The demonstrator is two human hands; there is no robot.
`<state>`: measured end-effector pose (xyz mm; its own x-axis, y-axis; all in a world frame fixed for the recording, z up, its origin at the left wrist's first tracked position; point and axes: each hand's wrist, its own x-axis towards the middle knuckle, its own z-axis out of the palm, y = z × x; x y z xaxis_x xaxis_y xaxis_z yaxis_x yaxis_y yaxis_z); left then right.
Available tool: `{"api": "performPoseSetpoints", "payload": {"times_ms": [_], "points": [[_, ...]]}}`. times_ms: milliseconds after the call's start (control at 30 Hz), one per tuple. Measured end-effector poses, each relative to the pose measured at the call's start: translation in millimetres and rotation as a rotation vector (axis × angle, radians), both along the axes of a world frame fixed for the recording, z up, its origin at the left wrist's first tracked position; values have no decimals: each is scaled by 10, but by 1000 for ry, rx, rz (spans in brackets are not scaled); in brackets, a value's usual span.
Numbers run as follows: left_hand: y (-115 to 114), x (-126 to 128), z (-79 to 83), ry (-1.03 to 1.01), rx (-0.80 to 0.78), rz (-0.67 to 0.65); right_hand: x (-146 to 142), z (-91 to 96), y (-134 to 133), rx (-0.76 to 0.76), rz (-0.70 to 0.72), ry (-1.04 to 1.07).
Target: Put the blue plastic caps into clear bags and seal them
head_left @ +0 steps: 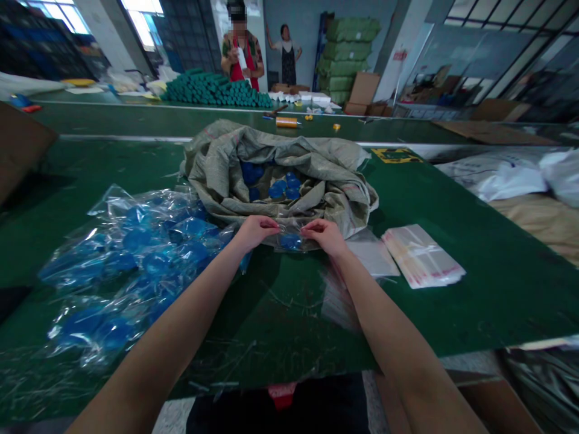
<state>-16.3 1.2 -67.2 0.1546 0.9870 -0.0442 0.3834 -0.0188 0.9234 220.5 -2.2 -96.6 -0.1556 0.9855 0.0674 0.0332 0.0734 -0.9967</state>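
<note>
My left hand (257, 230) and my right hand (324, 234) both pinch the top edge of a small clear plastic bag (292, 240) with a blue piece inside it. The bag lies on the green table (474, 241) just in front of an open grey woven sack (316, 175) that holds more blue pieces (283, 188). Both hands have their fingers closed on the bag's edge, a short gap apart.
A heap of bagged blue pieces (136, 265) lies at the left. A stack of empty clear bags (423, 256) lies at the right. White sacks (511, 175) sit far right. Two people (242, 51) stand at the back, by green rolls (212, 90).
</note>
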Motion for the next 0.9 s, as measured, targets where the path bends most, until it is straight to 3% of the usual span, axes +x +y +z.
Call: {"api": "performPoseSetpoints", "payload": {"times_ms": [133, 333, 467, 600, 900], "points": [[-5, -6, 2, 15, 29, -23, 27, 12, -6, 44, 21, -38], [29, 8, -20, -116, 135, -87, 6, -12, 5, 117, 38, -26], [48, 2, -24, -8, 252, -42, -2, 15, -6, 161, 39, -66], [32, -12, -1, 60, 234, -5, 9, 62, -28, 188, 11, -138], [-34, -23, 81, 301, 343, -87, 74, 4, 5, 253, 51, -169]]}}
